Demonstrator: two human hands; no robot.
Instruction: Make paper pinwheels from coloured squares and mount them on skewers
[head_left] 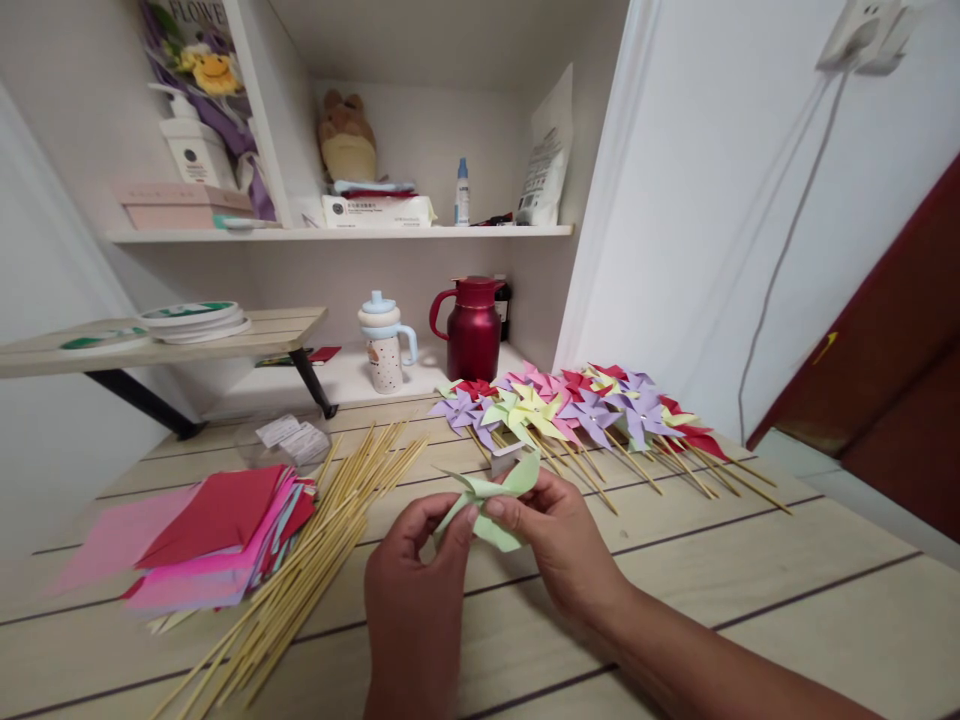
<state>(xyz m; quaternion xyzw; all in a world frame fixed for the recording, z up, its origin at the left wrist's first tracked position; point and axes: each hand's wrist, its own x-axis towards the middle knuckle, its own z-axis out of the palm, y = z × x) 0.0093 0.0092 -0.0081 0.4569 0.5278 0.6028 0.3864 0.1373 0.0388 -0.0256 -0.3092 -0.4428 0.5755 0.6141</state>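
Above the pale wooden table (750, 600), a light green folded paper pinwheel (491, 500) is gripped from both sides by the left hand (412, 600) and the right hand (562, 545), its long axis held crosswise between them.

I log this as a home craft corner: white recessed wall shelf (450, 232) with a brown plush toy (346, 135), dark red insulated jug (472, 335), pale plank tabletop (750, 600) carrying coloured paper pinwheels (585, 405).
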